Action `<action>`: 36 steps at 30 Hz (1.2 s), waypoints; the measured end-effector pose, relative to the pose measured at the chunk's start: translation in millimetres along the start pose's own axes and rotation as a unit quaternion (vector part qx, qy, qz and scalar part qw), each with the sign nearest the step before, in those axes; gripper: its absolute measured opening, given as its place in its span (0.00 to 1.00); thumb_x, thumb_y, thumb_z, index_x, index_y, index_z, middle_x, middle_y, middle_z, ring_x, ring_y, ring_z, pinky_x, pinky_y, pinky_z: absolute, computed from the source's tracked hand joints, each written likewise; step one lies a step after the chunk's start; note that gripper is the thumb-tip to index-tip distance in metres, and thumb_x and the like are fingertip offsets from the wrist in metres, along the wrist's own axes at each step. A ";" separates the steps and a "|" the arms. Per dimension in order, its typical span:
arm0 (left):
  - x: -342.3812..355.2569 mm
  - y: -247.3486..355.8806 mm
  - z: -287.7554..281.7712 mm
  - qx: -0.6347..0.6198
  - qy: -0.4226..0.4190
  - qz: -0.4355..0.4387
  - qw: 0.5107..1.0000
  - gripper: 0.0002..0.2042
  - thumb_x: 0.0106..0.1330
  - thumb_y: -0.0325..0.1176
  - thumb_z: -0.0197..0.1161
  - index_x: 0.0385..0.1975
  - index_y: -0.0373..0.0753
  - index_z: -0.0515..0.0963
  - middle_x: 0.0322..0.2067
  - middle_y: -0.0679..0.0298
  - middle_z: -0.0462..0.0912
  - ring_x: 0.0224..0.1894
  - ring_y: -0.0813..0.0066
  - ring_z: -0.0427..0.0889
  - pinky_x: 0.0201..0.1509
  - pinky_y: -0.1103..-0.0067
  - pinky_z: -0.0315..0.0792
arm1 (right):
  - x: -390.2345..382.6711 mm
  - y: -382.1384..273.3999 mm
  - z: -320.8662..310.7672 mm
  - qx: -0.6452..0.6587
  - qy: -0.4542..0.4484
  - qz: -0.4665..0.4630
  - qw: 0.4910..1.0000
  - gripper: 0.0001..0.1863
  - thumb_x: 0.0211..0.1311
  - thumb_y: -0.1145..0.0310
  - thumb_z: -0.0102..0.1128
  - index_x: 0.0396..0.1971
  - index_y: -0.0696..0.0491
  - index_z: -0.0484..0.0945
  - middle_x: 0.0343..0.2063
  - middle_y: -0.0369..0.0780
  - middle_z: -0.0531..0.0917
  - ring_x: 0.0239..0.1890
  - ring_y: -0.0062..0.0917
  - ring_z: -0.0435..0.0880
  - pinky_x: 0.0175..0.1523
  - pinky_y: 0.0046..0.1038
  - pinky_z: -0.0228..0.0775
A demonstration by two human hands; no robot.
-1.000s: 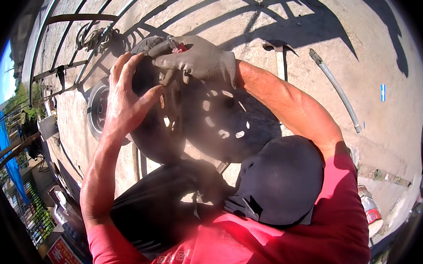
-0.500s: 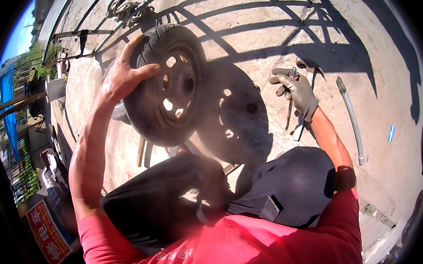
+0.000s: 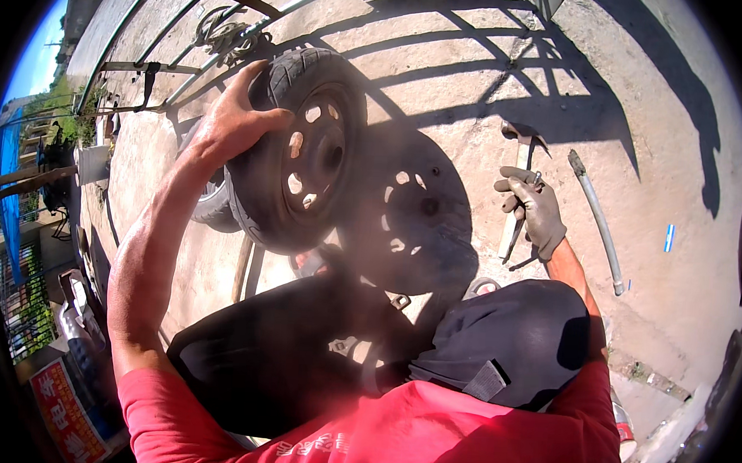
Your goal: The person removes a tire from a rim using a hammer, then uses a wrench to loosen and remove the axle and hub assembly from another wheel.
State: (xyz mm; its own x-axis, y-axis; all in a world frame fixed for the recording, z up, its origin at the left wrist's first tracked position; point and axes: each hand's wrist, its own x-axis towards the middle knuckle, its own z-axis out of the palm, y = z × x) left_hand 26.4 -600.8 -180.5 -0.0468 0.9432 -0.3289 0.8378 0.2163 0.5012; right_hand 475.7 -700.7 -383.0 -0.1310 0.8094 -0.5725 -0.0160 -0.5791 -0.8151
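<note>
My bare left hand grips the upper left of an upright black tyre on a steel rim, with a second tyre partly hidden behind it. My gloved right hand, off to the right, has its fingers closed on a thin metal tool pointing down. Beside and partly under that hand lies a hammer with a pale handle. Farther right a grey hose piece lies on the concrete.
A metal railing with coiled rope stands at the upper left. A wooden stick lies below the tyres. A blue-and-white strip is at the right. A red sign and a white bucket are at the left.
My right hand has left the wheel and moved down and right with the tool. My left hand stays on the tyre, whose rim face now shows.
</note>
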 end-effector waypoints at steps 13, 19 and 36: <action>65.4 -109.7 91.9 -0.466 0.136 -0.080 0.870 0.51 0.60 0.36 0.74 0.79 0.42 0.46 0.65 0.46 0.71 0.63 0.56 0.77 0.65 0.60 0.75 | 10.4 -75.6 0.2 -0.003 0.037 -0.088 0.995 0.17 0.80 0.68 0.50 0.60 0.59 0.78 0.42 0.39 0.87 0.28 0.10 0.78 0.27 0.12 0.64; 45.1 -198.4 218.0 -0.696 0.114 -0.148 0.693 0.35 0.70 0.41 0.65 0.73 0.50 0.56 0.64 0.60 0.72 0.65 0.61 0.73 0.68 0.56 0.71 | -4.0 -93.7 -30.3 -0.073 0.105 -0.067 0.989 0.19 0.79 0.65 0.52 0.61 0.59 0.77 0.42 0.38 0.87 0.29 0.11 0.79 0.28 0.13 0.65; 8.7 -186.7 251.2 -0.399 -0.057 -0.114 0.908 0.33 0.71 0.43 0.65 0.71 0.31 0.66 0.60 0.47 0.79 0.57 0.60 0.81 0.56 0.68 0.77 | 30.9 -227.7 163.3 -0.290 -0.100 -0.124 0.944 0.23 0.80 0.53 0.52 0.55 0.58 0.82 0.36 0.39 0.86 0.33 0.18 0.84 0.43 0.22 0.77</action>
State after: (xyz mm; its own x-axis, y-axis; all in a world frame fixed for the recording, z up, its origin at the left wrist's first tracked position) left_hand 6.2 -696.3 -477.9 -0.0753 0.8281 -0.5555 0.1511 0.5601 0.8145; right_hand 313.5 -559.8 -200.6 -0.3807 0.8441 -0.3775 0.4674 -0.1766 -0.8662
